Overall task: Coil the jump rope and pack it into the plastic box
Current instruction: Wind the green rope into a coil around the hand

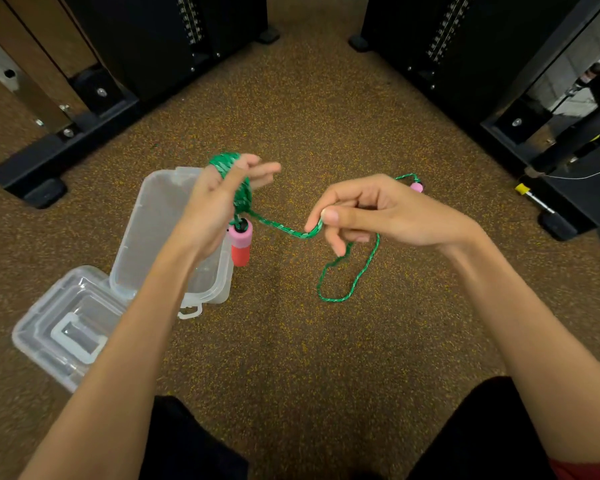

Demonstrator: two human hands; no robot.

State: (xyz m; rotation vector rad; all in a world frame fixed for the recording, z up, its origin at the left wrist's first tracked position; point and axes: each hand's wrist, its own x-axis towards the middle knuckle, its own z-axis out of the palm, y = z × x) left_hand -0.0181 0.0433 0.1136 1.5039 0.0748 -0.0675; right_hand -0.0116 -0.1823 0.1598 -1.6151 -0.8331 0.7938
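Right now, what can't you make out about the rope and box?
Head view only:
- Coil: the number of turns; left hand covers them.
- Far handle: mostly behind right hand.
- Box: near wall hidden by left forearm.
- Lid: clasp detail too blurred.

We had only one view, a wide-angle camera worn on the head. It looked forward and steeply down from close above the forearms, taking in the speckled floor [298, 334] ahead and our own knees at the bottom edge. The wide lens bent the black machine frames [66, 140] at both upper corners outward. No second view overlapped it.
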